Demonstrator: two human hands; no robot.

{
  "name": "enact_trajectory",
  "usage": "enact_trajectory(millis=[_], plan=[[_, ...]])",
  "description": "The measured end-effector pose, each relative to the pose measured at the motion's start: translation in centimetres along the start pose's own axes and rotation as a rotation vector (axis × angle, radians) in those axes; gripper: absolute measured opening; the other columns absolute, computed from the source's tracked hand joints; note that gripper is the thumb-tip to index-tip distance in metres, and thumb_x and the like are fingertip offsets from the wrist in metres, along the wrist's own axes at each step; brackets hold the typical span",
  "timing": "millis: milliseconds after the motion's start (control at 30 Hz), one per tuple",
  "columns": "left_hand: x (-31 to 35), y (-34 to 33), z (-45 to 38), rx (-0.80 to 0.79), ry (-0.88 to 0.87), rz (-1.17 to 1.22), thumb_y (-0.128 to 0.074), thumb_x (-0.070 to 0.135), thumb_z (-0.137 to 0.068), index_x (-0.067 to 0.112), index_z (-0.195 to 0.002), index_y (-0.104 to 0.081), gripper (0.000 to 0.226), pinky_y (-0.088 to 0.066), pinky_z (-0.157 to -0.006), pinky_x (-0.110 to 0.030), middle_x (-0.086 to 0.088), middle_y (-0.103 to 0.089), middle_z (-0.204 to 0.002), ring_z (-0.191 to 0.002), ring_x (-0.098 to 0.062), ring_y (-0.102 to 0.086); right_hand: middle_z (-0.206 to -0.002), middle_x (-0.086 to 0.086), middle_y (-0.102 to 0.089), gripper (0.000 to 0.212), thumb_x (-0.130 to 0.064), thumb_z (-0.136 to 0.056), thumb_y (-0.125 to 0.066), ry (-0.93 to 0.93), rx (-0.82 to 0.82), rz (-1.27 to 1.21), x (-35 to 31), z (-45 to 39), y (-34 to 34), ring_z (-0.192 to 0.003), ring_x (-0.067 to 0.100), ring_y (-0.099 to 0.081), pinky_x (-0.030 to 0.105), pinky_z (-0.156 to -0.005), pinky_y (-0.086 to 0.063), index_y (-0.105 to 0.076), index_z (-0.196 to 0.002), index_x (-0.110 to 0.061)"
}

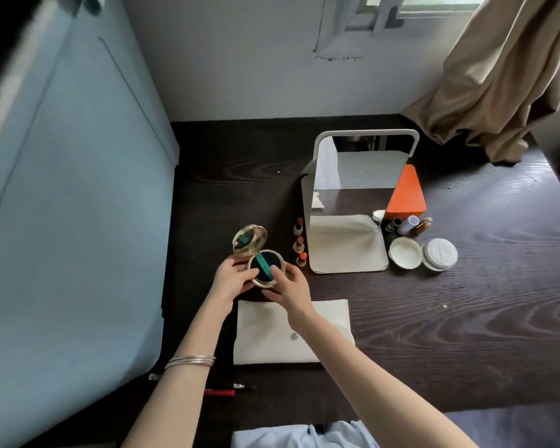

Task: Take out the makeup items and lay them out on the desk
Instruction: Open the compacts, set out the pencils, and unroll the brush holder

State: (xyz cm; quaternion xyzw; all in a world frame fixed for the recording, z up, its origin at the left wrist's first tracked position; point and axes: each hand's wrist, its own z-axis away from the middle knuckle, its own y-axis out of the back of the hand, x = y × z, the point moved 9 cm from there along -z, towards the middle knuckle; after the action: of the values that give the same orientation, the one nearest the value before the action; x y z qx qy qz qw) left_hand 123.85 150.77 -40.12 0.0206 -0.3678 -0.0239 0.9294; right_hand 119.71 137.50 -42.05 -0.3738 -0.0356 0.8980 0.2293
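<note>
A round gold compact (pixel 263 268) is open above the dark desk (pixel 466 318), its mirrored lid (pixel 249 240) tipped up to the left. A black puff with a green band lies in its base. My left hand (pixel 235 281) grips the base from the left. My right hand (pixel 290 287) holds it from the right, a fingertip on the puff. A white pouch (pixel 272 334) lies flat just below the hands. Three lipsticks (pixel 299 242) stand in a row right of the compact.
A white standing mirror (pixel 353 202) sits mid-desk, with an orange box (pixel 406 195), small bottles (pixel 408 225) and two round white containers (pixel 404 252) (pixel 439 253) to its right. A red pen (pixel 220 392) lies at the front edge. A blue panel (pixel 72 221) bounds the left; a curtain (pixel 498 76) hangs back right.
</note>
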Motion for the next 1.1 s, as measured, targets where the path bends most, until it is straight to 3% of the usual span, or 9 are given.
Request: enact_trajectory(millis=[200, 333, 467, 600, 867, 1100], plan=[[0.7, -0.8, -4.2, -0.010, 0.028, -0.187, -0.058, -0.007, -0.085, 0.008, -0.116, -0.055, 0.036, -0.053, -0.081, -0.039, -0.012, -0.062, -0.111, -0.104, -0.026, -0.060, -0.099, 0.011, -0.063, 0.029, -0.013, -0.090, -0.060, -0.087, 0.241, 0.007, 1.1, -1.7, 1.3, -0.087, 0.025, -0.069, 0.026, -0.065, -0.057, -0.051, -0.115, -0.002], [0.7, -0.3, -5.9, 0.104, -0.018, -0.340, -0.064, -0.002, -0.082, 0.011, -0.113, -0.061, 0.033, -0.055, -0.085, -0.043, -0.009, -0.066, -0.106, -0.097, -0.023, -0.063, -0.086, 0.002, -0.065, 0.020, -0.018, -0.090, -0.061, -0.057, 0.337, 0.118, 1.1, -2.1, 2.0, -0.070, 0.016, -0.070, 0.022, -0.062, -0.056, -0.058, -0.108, -0.009], [1.5, -0.2, -6.1, 0.209, -0.135, -0.517, -0.067, 0.006, -0.081, 0.016, -0.111, -0.065, 0.032, -0.052, -0.086, -0.035, -0.003, -0.065, -0.109, -0.097, -0.020, -0.062, -0.077, 0.002, -0.067, 0.023, -0.016, -0.088, -0.063, -0.045, 0.402, 0.099, 1.4, -2.6, 2.1, -0.067, 0.014, -0.069, 0.028, -0.070, -0.056, -0.062, -0.109, -0.005], [2.1, 0.0, -5.8, 0.286, -0.191, -0.668, -0.069, 0.014, -0.080, 0.023, -0.110, -0.067, 0.031, -0.048, -0.074, -0.030, -0.003, -0.062, -0.113, -0.099, -0.020, -0.060, -0.083, 0.006, -0.071, 0.022, -0.017, -0.086, -0.066, -0.039, 0.442, 0.133, 1.6, -2.7, 2.4, -0.069, 0.011, -0.069, 0.035, -0.083, -0.056, -0.065, -0.106, -0.008], [2.2, 0.0, -5.7, 0.290, -0.216, -0.586, -0.066, 0.010, -0.083, 0.021, -0.114, -0.066, 0.033, -0.050, -0.077, -0.029, -0.003, -0.063, -0.113, -0.091, -0.016, -0.063, -0.076, -0.003, -0.069, 0.018, -0.018, -0.084, -0.068, -0.031, 0.451, 0.118, 1.4, -2.8, 2.4, -0.072, 0.011, -0.070, 0.035, -0.086, -0.055, -0.066, -0.100, -0.010], [2.3, 0.3, -6.0, 0.278, -0.152, -0.557, -0.068, 0.012, -0.082, 0.017, -0.124, -0.056, 0.045, -0.048, -0.082, -0.030, -0.004, -0.055, -0.123, -0.104, -0.019, -0.059, -0.073, -0.002, -0.068, 0.015, -0.018, -0.082, -0.069, -0.060, 0.445, 0.067, 1.7, -3.2, 2.7, -0.074, 0.018, -0.070, 0.037, -0.084, -0.056, -0.062, -0.094, -0.012]])
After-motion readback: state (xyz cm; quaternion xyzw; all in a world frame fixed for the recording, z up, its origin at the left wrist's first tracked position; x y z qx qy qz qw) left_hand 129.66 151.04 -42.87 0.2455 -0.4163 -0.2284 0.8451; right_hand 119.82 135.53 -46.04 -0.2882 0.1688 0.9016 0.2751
